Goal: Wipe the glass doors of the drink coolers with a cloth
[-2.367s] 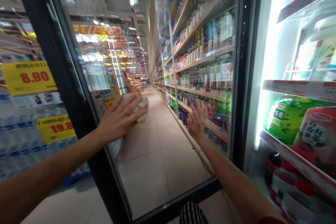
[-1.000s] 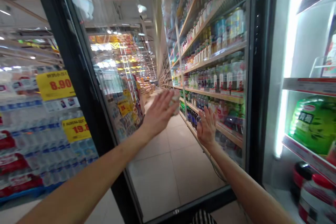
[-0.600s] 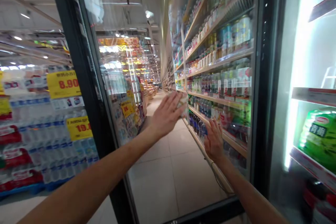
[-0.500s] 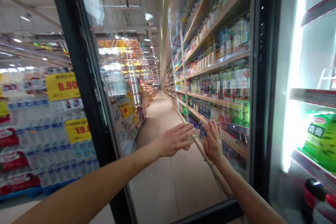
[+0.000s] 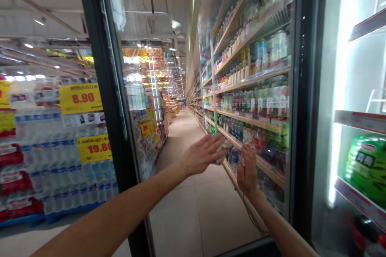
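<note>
An open fridge's glass door [image 5: 181,192] stands in front of me in a black frame [image 5: 101,72]. My left hand [image 5: 200,155] reaches across the pane, fingers stretched, pressing a pale cloth [image 5: 223,147] against the glass. Just right of it, my right hand [image 5: 247,168] lies flat and open on the same pane, fingers pointing up, close to the left hand's fingertips. Drink shelves [image 5: 256,76] and a long aisle show through and in the glass.
The lit fridge interior at right holds green bottles [image 5: 366,168] on a shelf [image 5: 358,122]. At left are stacked water bottle packs [image 5: 60,176] with yellow price signs [image 5: 81,98]. The tiled aisle floor [image 5: 193,213] runs ahead.
My left hand with the cloth has swept rightward across the glass, then down, ending beside my right hand. The right hand has stayed flat on the pane. My view has shifted right.
</note>
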Available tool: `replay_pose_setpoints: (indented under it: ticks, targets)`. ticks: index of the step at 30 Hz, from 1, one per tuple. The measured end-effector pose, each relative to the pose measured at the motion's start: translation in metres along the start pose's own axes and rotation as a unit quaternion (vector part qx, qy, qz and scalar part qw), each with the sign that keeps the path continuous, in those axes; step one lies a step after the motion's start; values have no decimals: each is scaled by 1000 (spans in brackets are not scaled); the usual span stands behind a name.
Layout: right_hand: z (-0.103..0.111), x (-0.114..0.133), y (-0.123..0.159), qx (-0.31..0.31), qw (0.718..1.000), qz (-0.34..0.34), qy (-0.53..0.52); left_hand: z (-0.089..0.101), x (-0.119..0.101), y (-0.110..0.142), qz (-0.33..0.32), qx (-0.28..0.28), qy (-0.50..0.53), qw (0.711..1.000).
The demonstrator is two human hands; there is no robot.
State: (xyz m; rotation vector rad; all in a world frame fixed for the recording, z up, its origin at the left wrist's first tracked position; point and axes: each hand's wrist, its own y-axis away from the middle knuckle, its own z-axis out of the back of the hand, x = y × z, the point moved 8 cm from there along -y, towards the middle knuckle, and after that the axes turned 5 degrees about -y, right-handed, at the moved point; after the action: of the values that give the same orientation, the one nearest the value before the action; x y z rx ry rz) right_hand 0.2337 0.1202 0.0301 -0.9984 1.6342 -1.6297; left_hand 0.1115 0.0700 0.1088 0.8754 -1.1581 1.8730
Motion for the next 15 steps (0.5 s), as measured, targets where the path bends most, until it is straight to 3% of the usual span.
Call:
replay_pose_setpoints:
  ticks: [2, 4, 6, 8, 10, 12, 15]
  targets:
    - [5, 9, -8, -28, 998, -25, -50, 9, 32, -6, 125, -29, -26, 991]
    - [6, 19, -16, -43, 995, -38, -84, 13, 47, -4, 202, -51, -40, 977]
    - [4, 29, -21, -41, 994, -30, -95, 8, 30, -2, 152, -46, -32, 987]
    - [1, 31, -22, -35, 996, -20, -86, 0, -3, 3, 17, -24, -10, 1000]
    - [1, 23, -21, -31, 998, -21, -52, -3, -15, 6, -56, -8, -1, 998]
    - [3, 6, -20, -30, 999, -31, 6, 4, 11, -5, 2, -19, -14, 1000]
    - [12, -26, -23, -32, 992, -57, 104, 20, 65, -25, 177, -61, -38, 982]
